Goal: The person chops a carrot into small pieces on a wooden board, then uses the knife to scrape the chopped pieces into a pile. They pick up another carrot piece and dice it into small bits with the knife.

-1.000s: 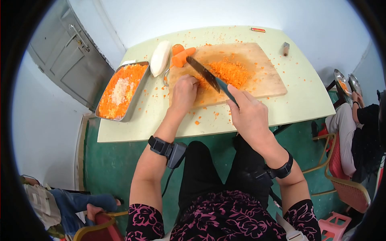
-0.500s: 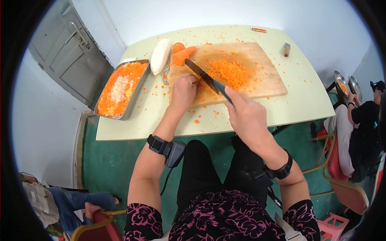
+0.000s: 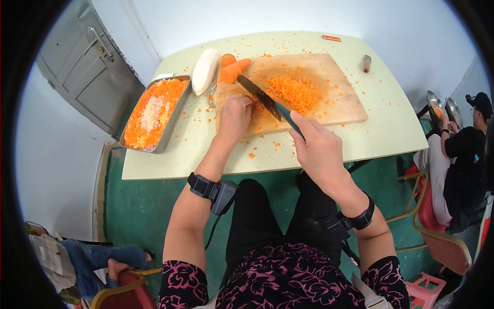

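Note:
My right hand (image 3: 320, 147) is wrapped round the green handle of a kitchen knife (image 3: 261, 98), whose dark, wet blade slants over the wooden cutting board (image 3: 339, 98). Close by the blade's left side, my left hand (image 3: 234, 114) is closed with curled fingertips on a bit of carrot (image 3: 253, 103), mostly hidden by the fingers and knife. Right of the blade lies a heap of chopped carrot (image 3: 296, 93). Larger peeled carrot pieces (image 3: 235, 70) rest at the board's upper left corner, beside a long peeled white radish (image 3: 205, 72).
A metal tray (image 3: 175, 116) of chopped carrot with a pale heap on top stands at the table's left. A peeler-like tool (image 3: 367, 64) and a small red packet (image 3: 331, 38) lie toward the back right. Other people sit at both sides, one holding metal bowls (image 3: 435, 103).
My right hand and the knife handle have shifted very slightly, the blade staying by my left fingertips. The person at the right has raised their head and moved a hand at the bowls.

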Motion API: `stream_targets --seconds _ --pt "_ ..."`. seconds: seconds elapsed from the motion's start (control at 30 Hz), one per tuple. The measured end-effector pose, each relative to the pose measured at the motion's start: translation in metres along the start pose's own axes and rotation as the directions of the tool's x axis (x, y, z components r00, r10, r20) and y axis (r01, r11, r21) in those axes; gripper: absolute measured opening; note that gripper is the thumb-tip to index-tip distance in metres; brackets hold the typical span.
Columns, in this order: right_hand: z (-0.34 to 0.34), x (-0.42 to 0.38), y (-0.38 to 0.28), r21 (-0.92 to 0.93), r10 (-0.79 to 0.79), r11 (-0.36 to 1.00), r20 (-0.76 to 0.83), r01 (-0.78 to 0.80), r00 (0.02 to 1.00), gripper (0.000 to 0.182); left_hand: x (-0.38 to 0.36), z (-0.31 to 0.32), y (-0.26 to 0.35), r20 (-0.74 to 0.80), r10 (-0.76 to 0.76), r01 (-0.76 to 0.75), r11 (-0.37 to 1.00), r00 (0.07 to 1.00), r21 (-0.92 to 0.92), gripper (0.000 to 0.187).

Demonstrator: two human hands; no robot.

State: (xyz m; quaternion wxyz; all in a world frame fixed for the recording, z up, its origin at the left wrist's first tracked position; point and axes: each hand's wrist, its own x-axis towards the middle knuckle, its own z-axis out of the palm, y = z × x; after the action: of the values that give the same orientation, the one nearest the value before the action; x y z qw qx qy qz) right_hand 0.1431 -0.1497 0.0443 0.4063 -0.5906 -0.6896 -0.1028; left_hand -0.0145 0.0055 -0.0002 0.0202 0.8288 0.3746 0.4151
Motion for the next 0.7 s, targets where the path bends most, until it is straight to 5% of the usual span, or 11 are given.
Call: stream_targets --seconds 0.33,0.53,0.7 --pt "0.0 -0.001 -0.001 -0.02 -0.037 0.999 0.019 0.037 0.999 0.037 0.0 -0.011 0.009 -0.029 -0.341 0.333 0.932 0.94 -0.142 0.01" --pt "-0.006 0.001 -0.004 0.028 -0.05 0.998 -0.06 0.051 0.997 0.036 -0.002 -0.005 0.001 0.006 -0.176 0.176 0.984 0.984 0.023 0.009" --pt "-0.008 0.003 -0.003 -0.025 -0.011 1.0 0.046 0.012 0.999 0.036 -0.004 -0.003 -0.002 -0.023 -0.178 0.178 0.984 0.984 0.02 0.009"
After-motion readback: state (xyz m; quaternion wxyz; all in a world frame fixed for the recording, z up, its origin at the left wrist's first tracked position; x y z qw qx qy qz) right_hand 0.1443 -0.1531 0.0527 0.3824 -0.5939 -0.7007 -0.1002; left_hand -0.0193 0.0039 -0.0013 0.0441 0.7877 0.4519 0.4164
